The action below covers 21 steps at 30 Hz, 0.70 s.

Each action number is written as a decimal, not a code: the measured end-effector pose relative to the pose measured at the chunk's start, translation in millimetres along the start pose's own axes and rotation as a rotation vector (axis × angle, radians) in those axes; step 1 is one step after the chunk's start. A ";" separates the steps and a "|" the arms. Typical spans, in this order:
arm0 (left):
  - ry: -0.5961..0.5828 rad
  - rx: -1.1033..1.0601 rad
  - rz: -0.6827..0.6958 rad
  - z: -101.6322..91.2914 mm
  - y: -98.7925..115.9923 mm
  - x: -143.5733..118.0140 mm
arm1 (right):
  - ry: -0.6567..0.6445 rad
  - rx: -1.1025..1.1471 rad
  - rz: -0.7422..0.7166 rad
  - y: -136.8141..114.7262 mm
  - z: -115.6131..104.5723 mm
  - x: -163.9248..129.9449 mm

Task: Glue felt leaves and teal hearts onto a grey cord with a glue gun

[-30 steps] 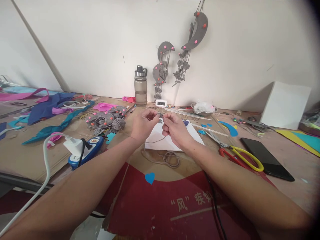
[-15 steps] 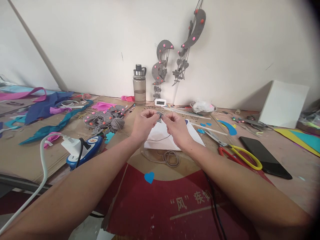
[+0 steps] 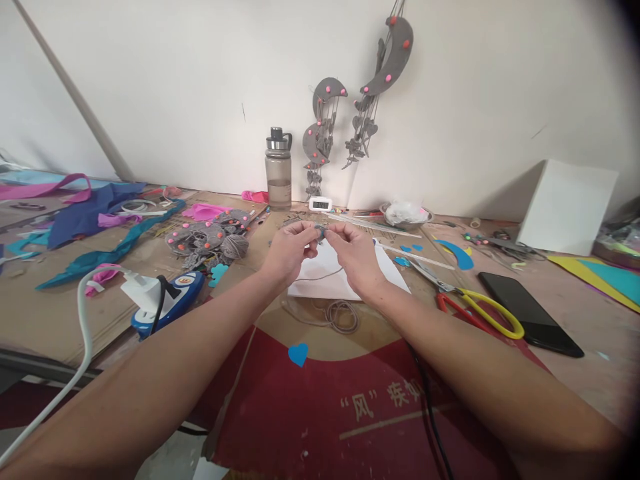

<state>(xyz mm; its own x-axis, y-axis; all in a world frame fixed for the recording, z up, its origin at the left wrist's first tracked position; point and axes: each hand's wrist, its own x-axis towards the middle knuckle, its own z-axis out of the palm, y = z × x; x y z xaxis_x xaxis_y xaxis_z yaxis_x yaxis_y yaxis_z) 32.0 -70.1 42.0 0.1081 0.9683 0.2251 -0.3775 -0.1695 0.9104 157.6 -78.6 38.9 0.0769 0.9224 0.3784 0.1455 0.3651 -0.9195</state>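
Observation:
Above a white sheet of paper, my left hand and my right hand meet fingertip to fingertip. Both pinch a small grey-blue piece, mostly covered by the fingers, so its exact kind cannot be made out. A thin grey cord runs across the paper toward my right hand. Its loose coil lies on the cardboard just in front of the paper. Nearer to me, a blue heart cutout rests on the red board.
Scissors and a black phone lie at the right. A blue power strip with a white plug sits left. Behind stand a water bottle and a small digital clock. Grey moon hangings hang at the wall.
My fingers have shifted slightly around the small grey-blue piece, and some of my left fingers look less curled. Both hands stay in nearly the same place.

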 end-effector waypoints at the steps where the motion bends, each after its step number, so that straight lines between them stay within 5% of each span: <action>1: -0.012 -0.015 -0.020 0.1 0.4 -0.2 | 0.001 0.006 -0.005 -0.1 0.2 0.2; 13: -0.209 -0.018 -0.208 -22.7 2.5 13.8 | 0.009 0.154 0.122 2.5 -4.0 6.5; 21: -0.008 0.107 -0.190 -35.2 1.8 19.4 | 0.003 0.174 0.157 6.8 -4.1 7.2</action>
<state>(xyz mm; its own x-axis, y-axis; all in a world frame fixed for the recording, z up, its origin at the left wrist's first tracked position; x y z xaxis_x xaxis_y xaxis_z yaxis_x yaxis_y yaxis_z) 1.0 -45.2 35.8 0.1752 0.9834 0.0481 -0.2502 -0.0027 0.9682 163.2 -70.0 35.8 0.0879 0.9694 0.2290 -0.0407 0.2332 -0.9716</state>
